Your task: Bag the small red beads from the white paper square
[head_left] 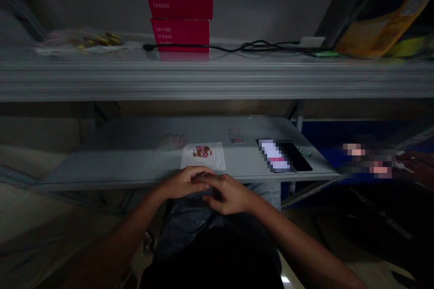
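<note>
The left hand (183, 183) and right hand (230, 195) overlap, fingers (206, 179) loosely curled, any hold hidden, just near a white sheet (217, 162) of pink beads (202, 151), with a black phone (300, 158) to the right.

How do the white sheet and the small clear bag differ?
The white sheet is much larger than the small clear bag, and opaque where the bag is see-through. The sheet carries a pile of pink and brown beads; the bag, farther back, holds only a few bits. Both lie flat on the grey shelf.
</note>
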`<state>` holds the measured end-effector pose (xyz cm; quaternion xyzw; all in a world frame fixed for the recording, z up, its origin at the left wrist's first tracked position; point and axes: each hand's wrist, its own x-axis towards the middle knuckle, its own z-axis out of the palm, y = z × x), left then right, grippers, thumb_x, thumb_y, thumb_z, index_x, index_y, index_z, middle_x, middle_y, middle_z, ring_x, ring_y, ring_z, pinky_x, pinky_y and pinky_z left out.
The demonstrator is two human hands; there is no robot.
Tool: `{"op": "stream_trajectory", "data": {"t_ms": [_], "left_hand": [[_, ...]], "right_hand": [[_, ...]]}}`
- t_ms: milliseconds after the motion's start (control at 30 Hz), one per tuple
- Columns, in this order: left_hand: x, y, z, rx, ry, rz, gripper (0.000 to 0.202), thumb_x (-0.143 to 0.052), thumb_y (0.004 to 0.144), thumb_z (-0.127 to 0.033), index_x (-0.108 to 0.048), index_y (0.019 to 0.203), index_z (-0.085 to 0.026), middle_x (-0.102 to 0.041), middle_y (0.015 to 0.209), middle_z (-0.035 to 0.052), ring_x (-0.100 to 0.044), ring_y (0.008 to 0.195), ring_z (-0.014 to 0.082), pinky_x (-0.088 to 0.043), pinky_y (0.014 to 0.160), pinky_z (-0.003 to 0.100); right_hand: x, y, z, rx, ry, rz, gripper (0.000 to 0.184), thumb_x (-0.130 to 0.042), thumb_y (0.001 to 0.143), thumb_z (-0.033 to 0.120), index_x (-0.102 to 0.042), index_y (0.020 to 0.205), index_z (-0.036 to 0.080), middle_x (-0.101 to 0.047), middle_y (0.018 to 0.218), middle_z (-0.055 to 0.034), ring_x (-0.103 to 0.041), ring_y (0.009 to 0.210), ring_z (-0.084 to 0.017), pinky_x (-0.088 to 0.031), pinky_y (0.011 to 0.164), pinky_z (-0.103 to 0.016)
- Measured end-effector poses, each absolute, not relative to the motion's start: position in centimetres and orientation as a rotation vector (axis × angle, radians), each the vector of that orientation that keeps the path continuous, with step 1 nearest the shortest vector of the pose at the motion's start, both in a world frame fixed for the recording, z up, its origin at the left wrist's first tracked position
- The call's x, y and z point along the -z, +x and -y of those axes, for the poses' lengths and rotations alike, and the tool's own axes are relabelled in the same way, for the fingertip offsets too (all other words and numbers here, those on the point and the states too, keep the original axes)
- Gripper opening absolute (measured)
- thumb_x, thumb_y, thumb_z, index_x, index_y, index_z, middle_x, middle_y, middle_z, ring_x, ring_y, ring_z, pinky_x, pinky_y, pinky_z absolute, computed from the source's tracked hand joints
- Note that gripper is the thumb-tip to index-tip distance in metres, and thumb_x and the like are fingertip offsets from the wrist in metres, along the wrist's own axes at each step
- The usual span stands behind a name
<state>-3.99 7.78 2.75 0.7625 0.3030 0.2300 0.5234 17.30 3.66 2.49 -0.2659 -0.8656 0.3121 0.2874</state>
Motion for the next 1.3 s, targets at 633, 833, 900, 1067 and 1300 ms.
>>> {"op": "stream_trajectory", "data": {"t_ms": [633, 833, 900, 1067, 1300], "left_hand": [[-2.8, -4.9, -5.3, -0.672, 2.117, -0.706, 0.034, -0.076, 0.083, -0.029, -0.069, 0.115, -0.023, -0.069, 0.111, 0.0084, -0.063, 0.105, 0.0258, -0.047, 0.093, 0.039], [-2.6, -6.5, -8.3, -0.910, 1.738, -0.853, 0.033, -0.072, 0.086, -0.039, -0.071, 0.113, -0.020, -0.072, 0.104, 0.0088, -0.064, 0.097, 0.0244, -0.048, 0.088, 0.036], [-2.2, -6.3, -9.8, -0.989, 1.465, -0.785, 0.043, -0.065, 0.089, -0.053, -0.072, 0.108, -0.016, -0.071, 0.088, 0.0079, -0.064, 0.081, 0.0219, -0.049, 0.078, 0.033], [-0.6, -4.8, -12.3, -0.953, 1.109, -0.616, 0.067, -0.057, 0.084, -0.074, -0.072, 0.105, -0.012, -0.070, 0.081, 0.0098, -0.063, 0.071, 0.0226, -0.050, 0.069, 0.034], [1.1, -4.5, -12.3, -0.972, 1.118, -0.638, 0.055, -0.060, 0.086, -0.066, -0.072, 0.101, -0.014, -0.070, 0.080, 0.0082, -0.062, 0.074, 0.0223, -0.048, 0.073, 0.033]], "right_hand": [[-2.4, 17.5, -1.5, -0.740, -0.580, 2.210, 0.033, -0.056, 0.093, 0.022, -0.068, 0.123, 0.020, -0.071, 0.123, -0.0098, -0.067, 0.113, -0.023, -0.054, 0.096, -0.038], [-1.8, 18.2, -6.4, -0.880, -0.884, 1.864, 0.024, -0.050, 0.098, 0.025, -0.071, 0.108, 0.018, -0.076, 0.099, -0.0069, -0.070, 0.075, -0.015, -0.055, 0.069, -0.028], [-1.5, 18.7, -9.5, -0.764, -1.025, 1.862, 0.021, -0.053, 0.096, 0.023, -0.072, 0.103, 0.016, -0.076, 0.100, -0.0083, -0.071, 0.085, -0.018, -0.054, 0.074, -0.029], [-0.3, 19.7, -15.5, -0.520, -1.302, 2.159, 0.019, -0.059, 0.090, 0.015, -0.076, 0.099, 0.015, -0.077, 0.103, -0.0109, -0.070, 0.089, -0.022, -0.049, 0.081, -0.030], [0.8, 19.4, -17.0, -0.531, -1.338, 2.296, 0.017, -0.063, 0.090, 0.024, -0.075, 0.100, 0.018, -0.076, 0.098, -0.0083, -0.067, 0.082, -0.018, -0.046, 0.073, -0.026]]}}
